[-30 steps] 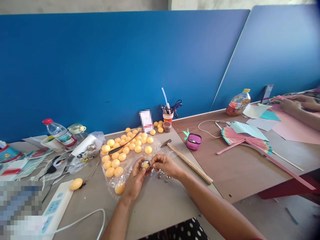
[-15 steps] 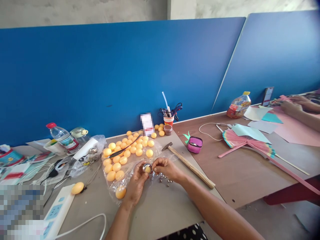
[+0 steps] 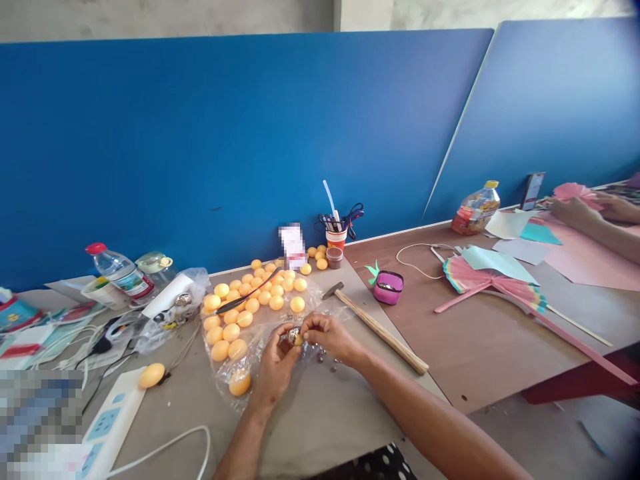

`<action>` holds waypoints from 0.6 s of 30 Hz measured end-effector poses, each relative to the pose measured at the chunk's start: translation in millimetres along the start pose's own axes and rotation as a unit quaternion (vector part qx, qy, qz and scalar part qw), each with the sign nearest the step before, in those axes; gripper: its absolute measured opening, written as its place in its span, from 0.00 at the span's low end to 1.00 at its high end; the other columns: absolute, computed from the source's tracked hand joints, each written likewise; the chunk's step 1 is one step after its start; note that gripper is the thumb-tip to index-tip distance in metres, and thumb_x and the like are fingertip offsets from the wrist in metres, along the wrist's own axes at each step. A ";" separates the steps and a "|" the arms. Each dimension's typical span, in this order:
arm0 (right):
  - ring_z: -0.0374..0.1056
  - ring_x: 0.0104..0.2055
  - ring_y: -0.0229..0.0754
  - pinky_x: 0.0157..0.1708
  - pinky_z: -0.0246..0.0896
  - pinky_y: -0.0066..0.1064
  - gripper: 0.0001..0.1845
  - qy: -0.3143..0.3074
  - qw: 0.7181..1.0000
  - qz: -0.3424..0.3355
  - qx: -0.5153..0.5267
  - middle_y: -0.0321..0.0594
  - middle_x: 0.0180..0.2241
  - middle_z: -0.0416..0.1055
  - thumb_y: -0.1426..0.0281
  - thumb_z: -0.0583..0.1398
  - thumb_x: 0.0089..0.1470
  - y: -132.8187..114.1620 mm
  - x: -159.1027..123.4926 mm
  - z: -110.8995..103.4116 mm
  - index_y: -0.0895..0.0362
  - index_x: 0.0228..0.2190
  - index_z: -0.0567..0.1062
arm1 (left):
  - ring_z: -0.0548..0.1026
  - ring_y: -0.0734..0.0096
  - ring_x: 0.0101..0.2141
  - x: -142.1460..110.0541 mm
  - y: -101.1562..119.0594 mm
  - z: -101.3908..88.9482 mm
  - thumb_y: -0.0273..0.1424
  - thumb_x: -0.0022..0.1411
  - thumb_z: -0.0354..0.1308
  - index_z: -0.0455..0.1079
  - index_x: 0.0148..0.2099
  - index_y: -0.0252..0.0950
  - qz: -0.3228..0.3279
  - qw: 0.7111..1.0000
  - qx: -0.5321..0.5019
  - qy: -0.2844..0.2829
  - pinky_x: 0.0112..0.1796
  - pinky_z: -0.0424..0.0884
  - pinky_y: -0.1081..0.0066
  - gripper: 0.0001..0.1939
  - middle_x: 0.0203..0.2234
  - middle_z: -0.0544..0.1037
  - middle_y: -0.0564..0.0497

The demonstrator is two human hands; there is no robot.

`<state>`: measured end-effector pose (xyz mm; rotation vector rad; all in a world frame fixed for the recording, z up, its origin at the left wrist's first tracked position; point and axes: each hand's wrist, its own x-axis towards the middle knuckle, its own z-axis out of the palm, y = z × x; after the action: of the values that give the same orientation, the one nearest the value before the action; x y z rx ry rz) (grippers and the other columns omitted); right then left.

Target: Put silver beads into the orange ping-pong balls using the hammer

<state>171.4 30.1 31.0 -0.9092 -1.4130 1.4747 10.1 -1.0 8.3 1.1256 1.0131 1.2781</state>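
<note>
Silver-and-yellow ball (image 3: 293, 336) hides partly behind left-hand fingers (image 3: 285, 360).

blue partition panels (image 3: 250, 147), bare grey wall (image 3: 165, 20) behind, brown desktop (image 3: 470, 340) rightward, grey floor (image 3: 530, 437)

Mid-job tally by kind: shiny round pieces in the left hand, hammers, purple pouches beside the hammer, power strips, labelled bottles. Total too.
Shiny round piece in left hand: 1
Hammer: 1
Purple pouch: 1
Power strip: 1
Labelled bottles (red-capped bottle, yellow-capped bottle): 2
Total: 6
</note>
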 end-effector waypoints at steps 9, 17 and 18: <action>0.60 0.26 0.34 0.29 0.56 0.27 0.02 -0.006 1.000 0.011 0.008 0.34 0.25 0.68 0.73 0.61 0.42 3.1 0.1 2.0 0.59 0.24 0.74 | 0.72 0.67 0.33 -2.0 -1.9 -0.9 0.31 0.52 0.65 0.70 0.47 0.40 0.023 0.998 0.055 0.022 0.37 0.69 0.67 0.19 0.34 0.76 0.50; 0.61 0.26 0.34 0.29 0.56 0.27 0.02 -0.002 1.000 0.020 0.004 0.33 0.25 0.67 0.74 0.60 0.41 7.9 1.6 3.1 0.59 0.23 0.74 | 0.73 0.62 0.39 -0.2 -6.5 -3.2 0.28 0.49 0.66 0.71 0.44 0.40 0.016 0.999 -0.008 0.029 0.42 0.69 0.65 0.18 0.40 0.76 0.47; 0.61 0.27 0.34 0.29 0.56 0.27 0.02 -0.001 1.000 0.019 0.002 0.33 0.25 0.67 0.74 0.60 0.41 7.9 1.6 3.3 0.59 0.23 0.74 | 0.73 0.62 0.39 -0.3 -6.8 -3.3 0.28 0.49 0.66 0.72 0.44 0.40 0.017 0.999 -0.004 0.032 0.42 0.69 0.65 0.18 0.41 0.76 0.47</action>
<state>166.9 30.7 23.5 -0.9375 -1.4013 1.5060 8.1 -0.9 1.0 1.1068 1.0384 1.3521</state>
